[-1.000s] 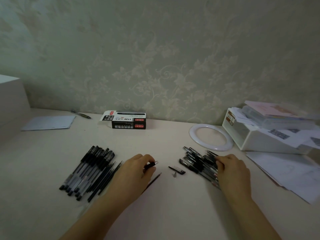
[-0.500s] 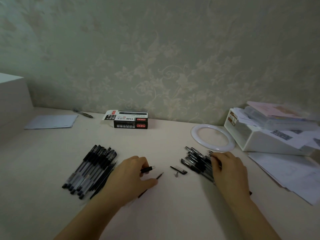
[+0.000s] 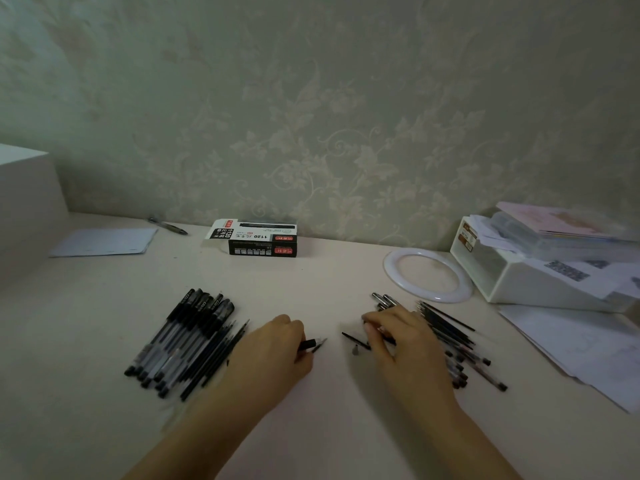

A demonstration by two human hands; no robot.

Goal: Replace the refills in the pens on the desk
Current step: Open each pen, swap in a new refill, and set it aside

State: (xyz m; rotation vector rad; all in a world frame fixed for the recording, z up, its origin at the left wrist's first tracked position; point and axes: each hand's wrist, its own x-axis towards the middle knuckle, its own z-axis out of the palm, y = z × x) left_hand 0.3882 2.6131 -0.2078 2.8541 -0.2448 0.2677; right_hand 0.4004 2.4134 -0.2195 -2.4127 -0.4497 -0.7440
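My left hand (image 3: 273,355) grips a short black pen part (image 3: 309,344) with a pale tip; a thin dark refill tip (image 3: 318,348) pokes out just under it. My right hand (image 3: 401,344) has curled fingers round a dark pen (image 3: 388,339) at the left edge of the right pile of pens and refills (image 3: 460,351). A loose black cap (image 3: 354,340) and a small grey tip piece (image 3: 355,350) lie between the hands. A neat row of capped pens with loose refills (image 3: 187,337) lies to the left of my left hand.
A black-and-white refill box (image 3: 259,241) stands near the wall. A white ring (image 3: 428,274), a white storage box (image 3: 540,282) with papers and sheets (image 3: 581,351) fill the right. A paper sheet (image 3: 104,241) and a lone pen (image 3: 168,226) lie far left.
My right hand has slid left off the pile toward the loose cap, its fingers now round a pen. My left hand has held its pen part almost still.
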